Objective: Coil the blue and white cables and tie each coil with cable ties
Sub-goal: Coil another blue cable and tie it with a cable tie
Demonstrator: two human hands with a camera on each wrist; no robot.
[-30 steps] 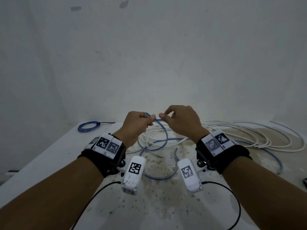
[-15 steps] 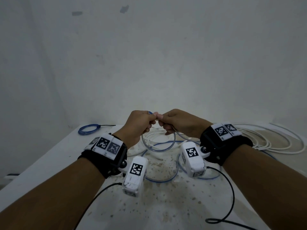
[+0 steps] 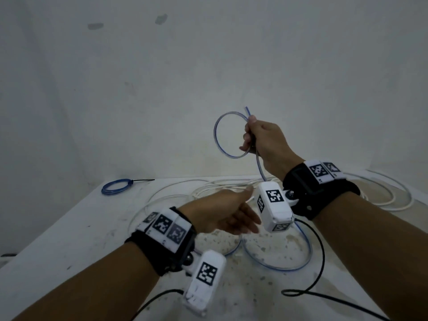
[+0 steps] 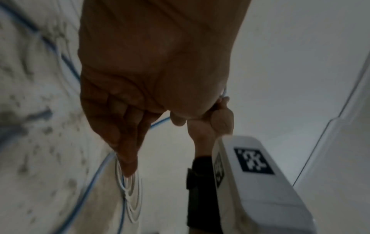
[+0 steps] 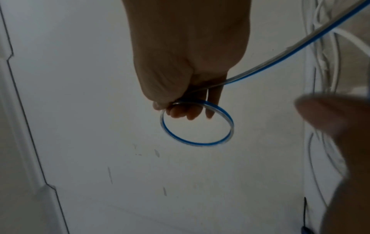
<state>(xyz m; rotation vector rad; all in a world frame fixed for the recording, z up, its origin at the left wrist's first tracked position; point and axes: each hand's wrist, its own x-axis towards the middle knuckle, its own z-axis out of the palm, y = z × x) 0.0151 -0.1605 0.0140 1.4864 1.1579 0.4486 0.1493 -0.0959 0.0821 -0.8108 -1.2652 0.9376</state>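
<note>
A plain, pale grey-white wall filled the far side, marked by two small dark patches high up. Near it stood a white table, its top speckled with brownish stains. The light was dim and even.

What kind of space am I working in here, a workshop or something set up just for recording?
Probably a bare recording setup rather than a fitted workshop: a stained white table against a plain, scuffed white wall, with only loose white cables, a tied blue coil and tagged wrist cameras in view.
</note>
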